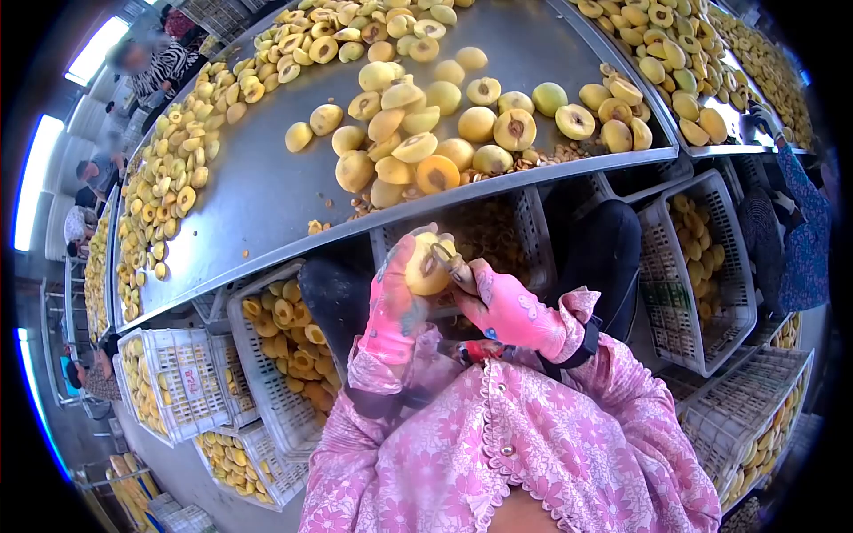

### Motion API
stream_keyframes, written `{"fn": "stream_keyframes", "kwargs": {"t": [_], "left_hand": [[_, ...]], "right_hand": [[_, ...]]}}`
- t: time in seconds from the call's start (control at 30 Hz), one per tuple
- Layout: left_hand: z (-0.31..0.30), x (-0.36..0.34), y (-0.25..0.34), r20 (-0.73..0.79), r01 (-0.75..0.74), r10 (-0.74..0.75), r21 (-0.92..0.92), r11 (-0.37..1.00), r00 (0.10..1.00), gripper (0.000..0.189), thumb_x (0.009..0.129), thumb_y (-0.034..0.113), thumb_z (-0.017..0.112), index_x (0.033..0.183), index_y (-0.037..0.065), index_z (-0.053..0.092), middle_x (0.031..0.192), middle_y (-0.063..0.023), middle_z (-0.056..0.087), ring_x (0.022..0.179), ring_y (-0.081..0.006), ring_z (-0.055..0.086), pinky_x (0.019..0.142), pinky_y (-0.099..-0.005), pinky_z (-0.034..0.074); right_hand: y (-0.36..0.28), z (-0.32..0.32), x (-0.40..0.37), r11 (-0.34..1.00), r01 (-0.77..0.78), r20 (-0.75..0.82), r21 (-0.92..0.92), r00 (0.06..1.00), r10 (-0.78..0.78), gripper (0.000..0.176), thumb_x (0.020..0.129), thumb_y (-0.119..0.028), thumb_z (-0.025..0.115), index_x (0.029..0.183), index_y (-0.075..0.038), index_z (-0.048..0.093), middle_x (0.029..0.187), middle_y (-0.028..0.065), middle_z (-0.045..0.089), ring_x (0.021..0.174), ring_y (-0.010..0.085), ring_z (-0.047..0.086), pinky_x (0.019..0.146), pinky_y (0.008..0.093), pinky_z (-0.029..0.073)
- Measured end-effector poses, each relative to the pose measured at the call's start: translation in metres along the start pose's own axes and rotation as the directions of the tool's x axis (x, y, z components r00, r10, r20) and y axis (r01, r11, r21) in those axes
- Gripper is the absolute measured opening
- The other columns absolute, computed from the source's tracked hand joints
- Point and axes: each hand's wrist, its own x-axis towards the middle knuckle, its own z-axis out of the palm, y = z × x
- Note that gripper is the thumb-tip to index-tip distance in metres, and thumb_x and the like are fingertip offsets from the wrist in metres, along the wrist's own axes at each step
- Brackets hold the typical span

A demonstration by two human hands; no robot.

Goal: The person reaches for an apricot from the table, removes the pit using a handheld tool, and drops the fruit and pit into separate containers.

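Note:
My left hand (pixel 395 306), in a pink glove, is wrapped round a yellow peach half (pixel 424 272) and holds it up in front of the table edge. The cut face is turned towards my right hand (pixel 511 311), also in a pink glove. That hand is closed on a small pitting tool (pixel 457 269), its curved metal end at the middle of the peach half. The tool's handle is mostly hidden by my fingers. Beyond my hands, a pile of halved peaches (pixel 418 147) lies on the metal table (pixel 267 178).
Loose pits (pixel 555 155) lie along the table's near rim. Below my hands stands a crate (pixel 538 235) with pits and scraps. A crate of peach halves (pixel 253 346) is at my left, another crate (pixel 742 266) at my right. A co-worker's blue sleeve (pixel 795 191) shows at far right.

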Motion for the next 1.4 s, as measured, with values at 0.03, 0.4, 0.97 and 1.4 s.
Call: {"fn": "stream_keyframes", "kwargs": {"t": [0.03, 0.4, 0.97, 1.4], "left_hand": [[0.001, 0.000, -0.001, -0.007, -0.020, 0.021, 0.018, 1.000, 1.000, 0.047, 0.090, 0.037, 0.053, 0.123, 0.003, 0.047, 0.113, -0.0166, 0.057, 0.093, -0.0286, 0.060, 0.081, -0.0385, 0.051], [0.000, 0.008, -0.010, -0.103, -0.085, 0.127, 0.339, 0.937, 0.987, 0.042, 0.091, 0.036, 0.053, 0.113, 0.000, 0.055, 0.100, -0.0145, 0.063, 0.083, -0.0214, 0.063, 0.075, -0.0315, 0.052], [-0.036, 0.029, -0.029, -0.195, -0.036, 0.173, 0.556, 0.830, 0.965, 0.027, 0.088, 0.019, 0.061, 0.104, -0.003, 0.063, 0.091, -0.0075, 0.066, 0.077, -0.0128, 0.062, 0.070, -0.0243, 0.049], [-0.049, 0.036, -0.051, -0.302, -0.138, 0.272, 0.399, 0.906, 0.913, 0.024, 0.085, 0.016, 0.066, 0.101, -0.001, 0.061, 0.087, -0.0052, 0.063, 0.067, -0.0113, 0.058, 0.059, -0.0235, 0.048]], "right_hand": [[0.004, 0.002, 0.001, 1.000, 0.029, -0.009, -0.008, 1.000, -0.029, 0.023, 0.085, -0.016, 0.059, 0.095, 0.000, 0.045, 0.075, 0.0245, 0.058, 0.075, 0.0443, 0.057, 0.059, 0.0426, 0.045], [0.016, 0.004, 0.004, 0.995, -0.052, 0.136, -0.089, 0.989, 0.064, 0.025, 0.081, -0.011, 0.059, 0.097, -0.001, 0.042, 0.075, 0.0230, 0.056, 0.074, 0.0437, 0.057, 0.057, 0.0421, 0.044], [0.027, 0.002, 0.017, 0.855, -0.501, 0.425, 0.135, 0.809, 0.406, 0.040, 0.095, -0.038, 0.032, 0.093, -0.002, 0.048, 0.068, 0.0091, 0.055, 0.061, 0.0220, 0.052, 0.059, 0.0355, 0.043], [0.056, 0.026, 0.025, 0.925, -0.324, 0.251, -0.199, 0.895, 0.368, 0.049, 0.099, -0.037, 0.025, 0.092, 0.000, 0.057, 0.074, 0.0158, 0.061, 0.075, 0.0303, 0.059, 0.070, 0.0400, 0.044]]}}
